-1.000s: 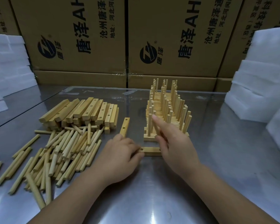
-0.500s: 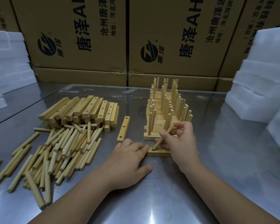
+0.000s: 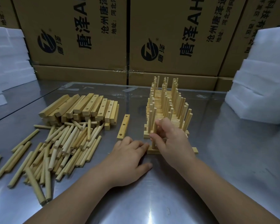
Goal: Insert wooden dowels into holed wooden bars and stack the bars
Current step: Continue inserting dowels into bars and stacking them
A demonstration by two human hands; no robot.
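Note:
A holed wooden bar (image 3: 194,150) lies across the table just in front of the stack of finished bars with upright dowels (image 3: 166,109). My right hand (image 3: 170,139) grips a dowel (image 3: 154,139) that stands upright in the bar's left end. My left hand (image 3: 128,157) lies flat on the table, its fingertips touching the bar's left end. A single loose bar (image 3: 124,126) lies to the left of the stack. Loose dowels (image 3: 63,146) are heaped at the left, with a pile of holed bars (image 3: 86,107) behind them.
The work surface is a shiny metal table (image 3: 152,199). Cardboard boxes (image 3: 168,38) form a wall at the back. White foam blocks stand at the left (image 3: 8,62) and at the right (image 3: 262,81) edges.
My right hand brought a dowel from slanted over the bar to upright in its left hole. The bar shifted slightly right. My left hand stayed at the bar's left end.

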